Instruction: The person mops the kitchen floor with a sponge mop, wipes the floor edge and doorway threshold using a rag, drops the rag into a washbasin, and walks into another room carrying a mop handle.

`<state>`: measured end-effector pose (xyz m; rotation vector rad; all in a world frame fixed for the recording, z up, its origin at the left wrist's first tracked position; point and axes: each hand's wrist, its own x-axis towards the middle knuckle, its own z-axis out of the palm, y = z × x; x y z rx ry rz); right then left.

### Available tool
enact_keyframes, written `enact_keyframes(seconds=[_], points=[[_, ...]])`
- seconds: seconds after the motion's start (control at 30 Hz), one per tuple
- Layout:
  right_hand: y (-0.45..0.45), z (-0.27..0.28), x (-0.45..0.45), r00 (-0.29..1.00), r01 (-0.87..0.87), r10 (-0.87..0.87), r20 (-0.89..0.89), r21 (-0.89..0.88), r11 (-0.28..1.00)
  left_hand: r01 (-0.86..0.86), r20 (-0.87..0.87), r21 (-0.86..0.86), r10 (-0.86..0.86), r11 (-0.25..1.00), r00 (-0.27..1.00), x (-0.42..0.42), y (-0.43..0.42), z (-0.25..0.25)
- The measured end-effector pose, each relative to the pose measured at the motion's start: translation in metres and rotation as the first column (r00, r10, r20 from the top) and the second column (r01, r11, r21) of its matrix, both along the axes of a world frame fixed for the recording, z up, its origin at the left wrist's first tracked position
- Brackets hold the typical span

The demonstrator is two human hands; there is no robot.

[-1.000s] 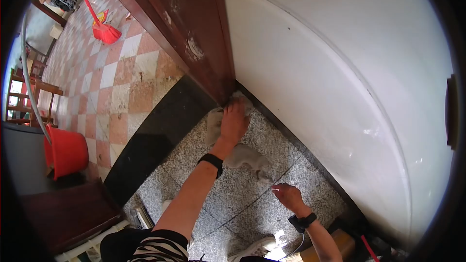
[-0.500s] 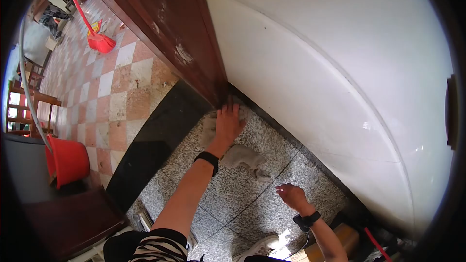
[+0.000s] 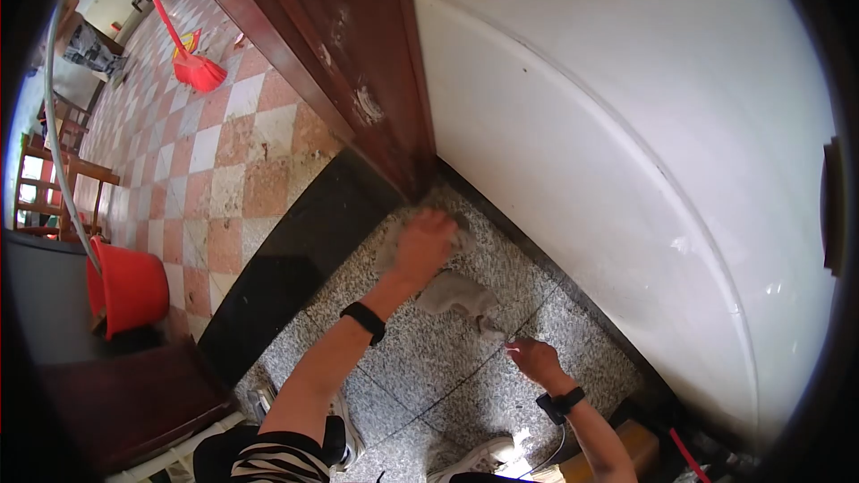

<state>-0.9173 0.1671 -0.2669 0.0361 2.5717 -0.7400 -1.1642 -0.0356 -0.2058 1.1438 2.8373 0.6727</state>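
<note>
Low in the corner by the door frame, my left hand (image 3: pixel 425 241) presses on a grey cloth (image 3: pixel 461 237) on the speckled floor; the hand is blurred and the cloth shows around it. A second crumpled part of grey cloth (image 3: pixel 455 293) lies just below and right of that hand; whether the two parts are joined is hidden. My right hand (image 3: pixel 535 362) is closed in a pinch on a small thin whitish-pink thing (image 3: pixel 512 349), too small to name, beside the cloth's lower end.
A brown door frame (image 3: pixel 358 62) and a white wall (image 3: pixel 591 125) meet at the corner. At left are a red bucket (image 3: pixel 134 286), a red broom (image 3: pixel 199 72), a wooden chair (image 3: pixel 67 179) and a person (image 3: pixel 85 40) farther back. A cardboard box (image 3: pixel 617 454) stands at lower right.
My left hand has drawn back from the corner toward me, with the grey cloth under it. My right hand stays in nearly the same place. The distant person has shifted position.
</note>
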Motion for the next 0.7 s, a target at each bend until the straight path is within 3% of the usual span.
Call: enact_keyframes(seconds=[0.03,0.1,0.13,0.2,0.23,0.3,0.5,0.6,0.7], points=[[-0.001,0.001,0.003,1.000,0.009,-0.010,0.016,0.021,1.000,0.005,0.006,-0.003,-0.005,1.000,1.000,0.001,-0.002,0.002],[0.000,-0.008,0.013,0.999,0.004,-0.005,0.042,0.013,1.000,-0.322,0.097,0.393,0.309,0.861,0.946,-0.001,-0.007,0.006],[0.001,-0.011,0.014,0.998,-0.010,0.009,0.060,0.018,1.000,-0.319,0.093,0.394,0.308,0.862,0.947,-0.001,-0.004,0.014],[-0.002,-0.007,0.014,1.000,-0.011,0.010,0.022,0.013,1.000,-0.501,0.251,0.637,0.457,0.587,0.854,0.007,0.010,0.027],[-0.002,-0.007,0.015,1.000,-0.020,0.020,-0.002,-0.011,1.000,-0.505,0.255,0.636,0.458,0.583,0.851,0.013,0.014,0.020],[-0.001,-0.006,0.015,0.999,-0.032,0.031,-0.025,-0.034,0.999,-0.266,-0.124,0.249,0.303,0.931,0.945,0.021,0.020,-0.005],[-0.001,-0.017,0.018,1.000,-0.013,0.012,-0.029,-0.040,0.999,-0.215,-0.062,-0.022,0.214,0.976,0.975,-0.012,0.025,-0.069],[-0.003,-0.013,0.009,0.993,-0.111,0.108,0.038,0.069,0.991,-0.196,-0.057,-0.002,0.196,0.981,0.979,-0.025,0.024,-0.078],[-0.005,-0.009,0.009,0.999,0.001,0.000,0.052,-0.015,1.000,-0.181,-0.073,-0.054,0.177,0.982,0.982,-0.031,0.025,-0.075]])
